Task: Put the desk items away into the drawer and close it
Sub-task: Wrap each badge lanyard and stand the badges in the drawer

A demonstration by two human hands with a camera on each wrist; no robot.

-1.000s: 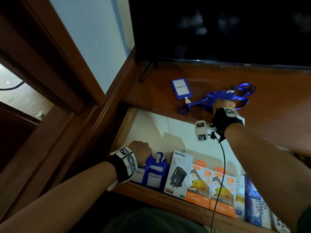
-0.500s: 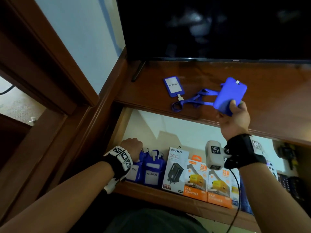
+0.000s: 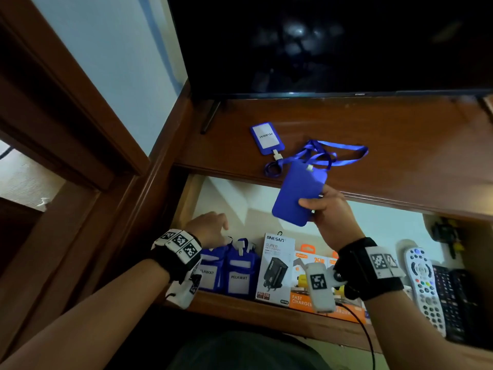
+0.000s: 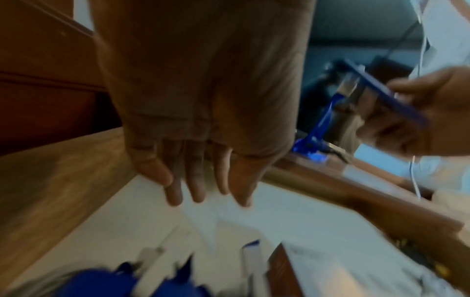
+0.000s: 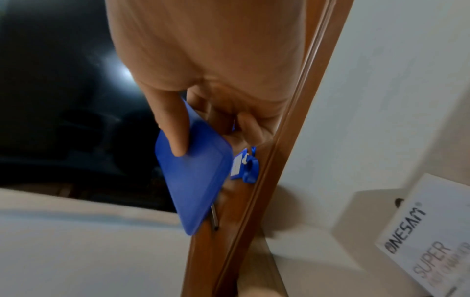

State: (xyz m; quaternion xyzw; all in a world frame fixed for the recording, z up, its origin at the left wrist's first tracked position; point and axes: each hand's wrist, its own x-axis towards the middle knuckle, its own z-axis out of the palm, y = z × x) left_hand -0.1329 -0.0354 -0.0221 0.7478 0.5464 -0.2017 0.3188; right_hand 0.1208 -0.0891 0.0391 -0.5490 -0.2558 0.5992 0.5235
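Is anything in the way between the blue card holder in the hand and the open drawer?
Nothing visible. The right hand holds the card holder above the drawer's bare white floor, behind the standing boxes.

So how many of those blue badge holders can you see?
4: one lies on the desk, one is held in the right hand, two stand in the drawer. More may be hidden.

The flat blue plastic card holder shows only its blank back; the orange cardboard charger boxes sit half hidden behind the right wrist's camera.
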